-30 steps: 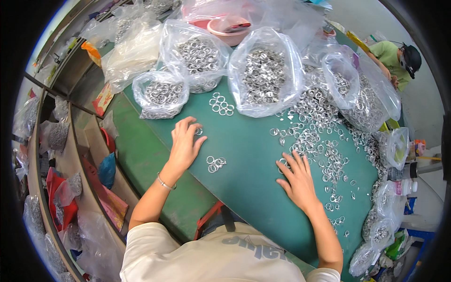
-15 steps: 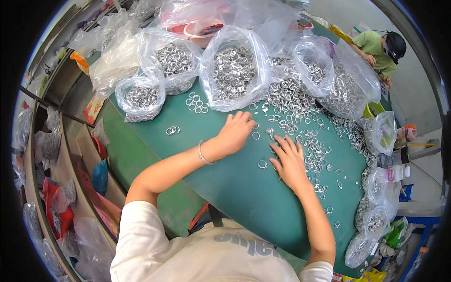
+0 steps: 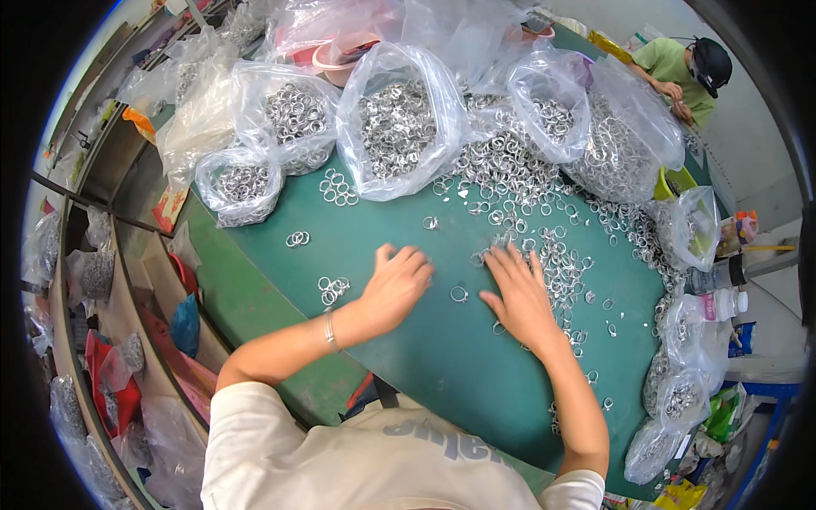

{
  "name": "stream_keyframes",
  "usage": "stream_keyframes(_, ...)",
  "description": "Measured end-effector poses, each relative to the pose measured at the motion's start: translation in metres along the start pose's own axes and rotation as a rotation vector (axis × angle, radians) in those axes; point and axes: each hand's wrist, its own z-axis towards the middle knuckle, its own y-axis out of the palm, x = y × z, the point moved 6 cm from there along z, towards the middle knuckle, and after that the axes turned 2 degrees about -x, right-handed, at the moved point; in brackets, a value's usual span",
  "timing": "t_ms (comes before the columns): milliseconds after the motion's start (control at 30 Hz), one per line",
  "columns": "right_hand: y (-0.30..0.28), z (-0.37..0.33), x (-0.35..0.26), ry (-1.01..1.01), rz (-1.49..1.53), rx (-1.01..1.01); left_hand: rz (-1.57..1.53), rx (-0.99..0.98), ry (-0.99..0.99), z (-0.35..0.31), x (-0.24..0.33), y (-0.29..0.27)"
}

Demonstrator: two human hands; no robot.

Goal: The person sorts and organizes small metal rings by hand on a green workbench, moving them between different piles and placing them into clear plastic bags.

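On the green tabletop (image 3: pixel 408 357), my left hand (image 3: pixel 398 285) is curled, its fingertips bent down and slightly blurred; whatever it holds is hidden. Beside it lies a small cluster of silver metal rings (image 3: pixel 332 290). My right hand (image 3: pixel 523 297) rests with fingers spread on the table, the fingertips at some loose metal rings (image 3: pixel 508 228). One single ring (image 3: pixel 459 294) lies between the two hands, and another ring (image 3: pixel 431 223) sits farther off. Right of my right hand spreads a scatter of rings (image 3: pixel 563 263).
Clear plastic bags full of rings (image 3: pixel 398 127) line the far side, with a large loose heap (image 3: pixel 510 166) next to them. More bags (image 3: pixel 680 395) stand along the right edge. A shelf rack (image 3: pixel 127 280) is at left. Another person (image 3: pixel 680 72) works at far right.
My left hand has moved nearer and to the left, away from the far rings, uncovering the cluster beside it. The right hand stays spread among the rings. The view has shifted slightly.
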Motion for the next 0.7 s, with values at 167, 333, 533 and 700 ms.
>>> stream_keyframes(167, -0.022, 0.002, 0.022, 0.164, 0.376, 0.124, -0.092, 0.046, -0.28, -0.041, -0.025, -0.021)
stream_keyframes(333, 0.0, 0.038, 0.038, 0.217, -0.066, 0.106, -0.137, 0.174, -0.307, -0.028, -0.035, -0.025)
stream_keyframes(533, -0.002, -0.018, -0.021, -0.002, -0.114, -0.132, -0.247, 0.121, -0.27, -0.033, -0.034, -0.014)
stream_keyframes(700, -0.007, -0.057, -0.03, 0.063, -0.064, -0.187, -0.084, 0.164, -0.214, -0.029, -0.023, -0.019)
